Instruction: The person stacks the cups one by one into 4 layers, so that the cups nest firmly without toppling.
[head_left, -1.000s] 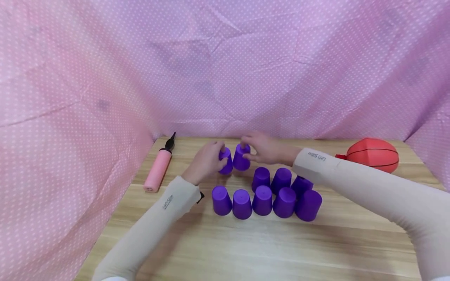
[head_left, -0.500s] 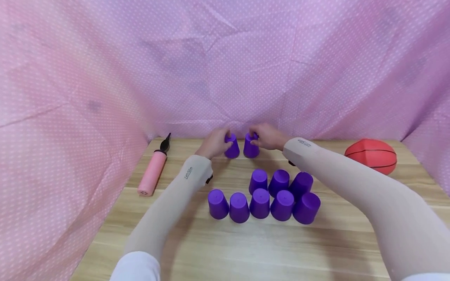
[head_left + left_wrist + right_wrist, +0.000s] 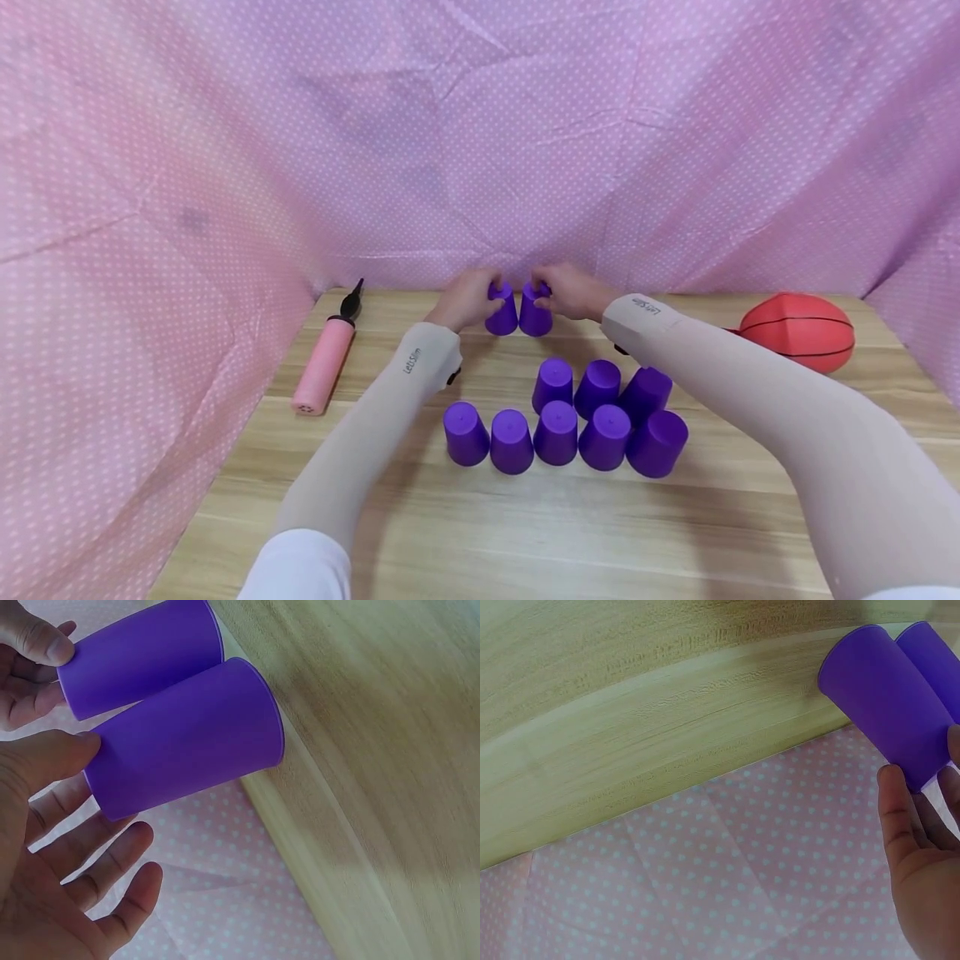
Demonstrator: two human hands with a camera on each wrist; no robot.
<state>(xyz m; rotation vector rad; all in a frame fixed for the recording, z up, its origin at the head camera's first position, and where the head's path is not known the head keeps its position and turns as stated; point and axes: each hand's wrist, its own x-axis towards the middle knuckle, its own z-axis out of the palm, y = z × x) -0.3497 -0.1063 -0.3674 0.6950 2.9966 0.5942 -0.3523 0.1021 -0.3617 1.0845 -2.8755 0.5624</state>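
Note:
Two purple plastic cups stand upside down side by side at the back edge of the table. My left hand (image 3: 468, 298) pinches the left cup (image 3: 502, 315) near its closed end, thumb on the near side. The right cup (image 3: 536, 317) is held the same way by my right hand (image 3: 573, 290). In the left wrist view the left cup (image 3: 187, 739) and the right cup (image 3: 142, 660) lie close together, their rims on the wood. The right wrist view shows the right cup (image 3: 892, 697) in front of the other.
Nearer me stand two rows of upside-down purple cups, a back row (image 3: 598, 388) and a front row (image 3: 556, 433). A pink hand pump (image 3: 324, 367) lies at the left, a red balloon (image 3: 798, 332) with black lines at the right. Behind hangs a pink dotted cloth (image 3: 480, 150).
Both hands have carried their cups back from the cup rows to the table's rear edge. In the last half second the left cup has shifted right, narrowing the gap.

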